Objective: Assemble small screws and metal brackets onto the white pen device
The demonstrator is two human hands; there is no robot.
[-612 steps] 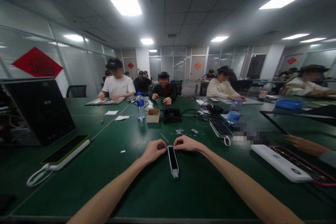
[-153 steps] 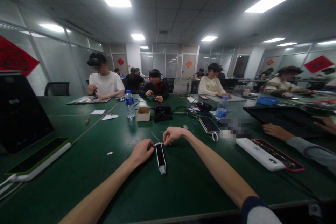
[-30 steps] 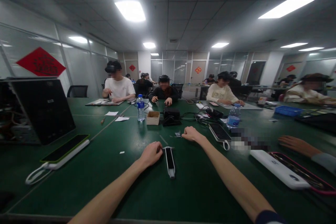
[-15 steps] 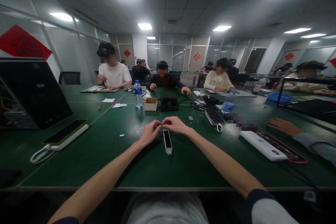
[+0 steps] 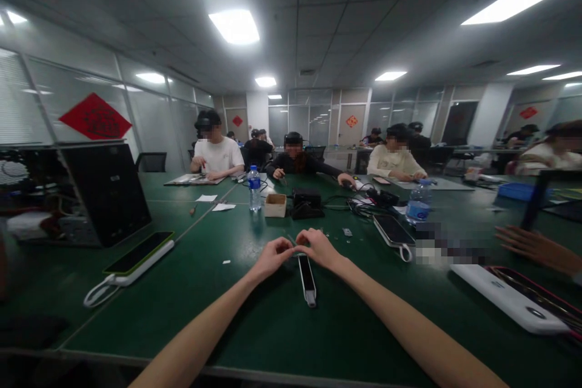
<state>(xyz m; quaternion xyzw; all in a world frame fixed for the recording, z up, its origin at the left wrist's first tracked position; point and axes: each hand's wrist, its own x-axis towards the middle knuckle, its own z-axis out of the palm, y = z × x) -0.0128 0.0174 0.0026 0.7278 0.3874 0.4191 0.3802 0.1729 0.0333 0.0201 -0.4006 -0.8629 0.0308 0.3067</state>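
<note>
On the green table (image 5: 254, 327) nearest the camera lies a slim black device (image 5: 308, 276), flat, long axis pointing away. At its far end L hand (image 5: 273, 254) & R hand (image 5: 321, 248) meet fingertip to fingertip, both pinched shut. Whatever's between them is too small to tell. Risk, imo: a tiny piece slipping from that pinch would get lost on the dark top or among the loose small parts (image 5: 348, 231) just beyond. A nudge could also skew the device, as nothing pins it. Further out: phone (image 5: 393, 231), cardboard box (image 5: 275, 205), water bottle (image 5: 254, 188). Vs 1 s ago: R hand was out by those parts, well apart from L. Now they're together.
</note>
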